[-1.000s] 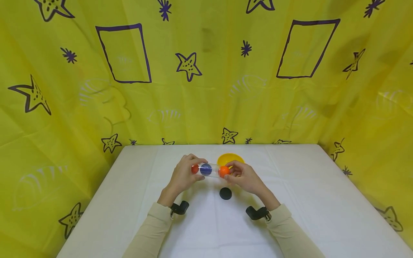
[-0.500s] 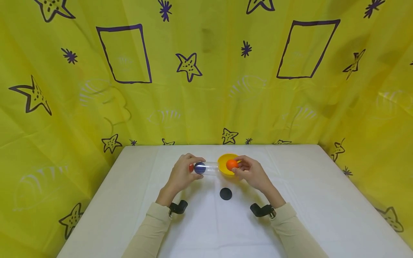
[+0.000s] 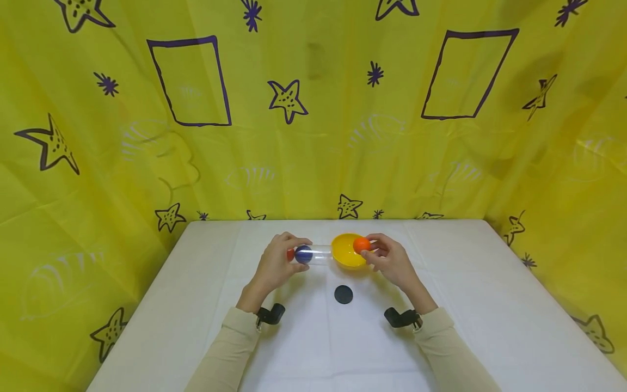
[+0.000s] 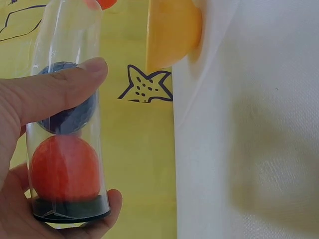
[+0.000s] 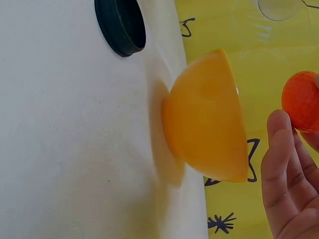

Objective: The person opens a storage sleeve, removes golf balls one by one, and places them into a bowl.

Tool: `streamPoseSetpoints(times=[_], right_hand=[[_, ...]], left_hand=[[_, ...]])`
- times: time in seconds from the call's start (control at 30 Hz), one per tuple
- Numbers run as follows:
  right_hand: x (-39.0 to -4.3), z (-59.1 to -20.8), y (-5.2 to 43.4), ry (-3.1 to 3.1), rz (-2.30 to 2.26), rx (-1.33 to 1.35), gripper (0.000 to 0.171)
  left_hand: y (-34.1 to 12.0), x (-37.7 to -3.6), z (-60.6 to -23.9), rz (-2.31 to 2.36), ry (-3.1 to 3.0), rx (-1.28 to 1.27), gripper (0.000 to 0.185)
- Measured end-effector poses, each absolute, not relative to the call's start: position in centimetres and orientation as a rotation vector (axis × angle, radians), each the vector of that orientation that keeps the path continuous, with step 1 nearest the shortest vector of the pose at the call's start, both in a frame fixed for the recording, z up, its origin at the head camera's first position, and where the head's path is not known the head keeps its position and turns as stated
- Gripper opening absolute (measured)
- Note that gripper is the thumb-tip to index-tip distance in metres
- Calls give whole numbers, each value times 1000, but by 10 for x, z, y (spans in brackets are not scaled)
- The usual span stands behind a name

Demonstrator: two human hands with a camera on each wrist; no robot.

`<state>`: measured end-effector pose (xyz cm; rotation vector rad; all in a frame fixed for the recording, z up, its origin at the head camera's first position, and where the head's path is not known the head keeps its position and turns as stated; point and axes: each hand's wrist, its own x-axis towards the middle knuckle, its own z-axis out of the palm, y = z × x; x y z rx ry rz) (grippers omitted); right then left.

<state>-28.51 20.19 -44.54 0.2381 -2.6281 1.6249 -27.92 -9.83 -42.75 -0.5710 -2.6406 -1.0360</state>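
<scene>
Since a second ago the orange ball [image 3: 361, 244] has left the tube [image 3: 315, 255] mouth and travelled right, now at the bowl [image 3: 345, 251]; tube pulled slightly left.

Head view: left hand [image 3: 276, 265] grips the clear tube, held level above the white surface [image 3: 465, 305], fingers curled round its closed end. Blue ball [image 3: 303, 254] and a red ball [image 3: 291, 254] sit inside. Right hand [image 3: 394, 264] pinches the orange ball over the bowl's right rim. Tube's open end just beside the bowl's left edge. Black lid [image 3: 343, 294] lies on the surface, nearer the person, apart from both hands.

Left wrist view: thumb and fingers [image 4: 55, 94] clamped across the tube [image 4: 67, 119]; red ball [image 4: 65, 168] against the black end cap, blue ball [image 4: 67, 104] touching it. Bowl [image 4: 172, 32] stands beyond.

Right wrist view: fingers [image 5: 281, 164] curled, orange ball [image 5: 301, 101] held at their tips, near the bowl's [image 5: 207, 124] rim but whether touching cannot be told. Lid [image 5: 120, 25] flat on the surface
</scene>
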Motion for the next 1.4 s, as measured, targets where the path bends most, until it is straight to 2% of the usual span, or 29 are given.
streamPoseSetpoints(times=[1.4], right_hand=[[-295, -469, 196, -2697, 1311, 53, 43]], left_hand=[[-100, -280, -429, -1050, -2658, -564, 49]])
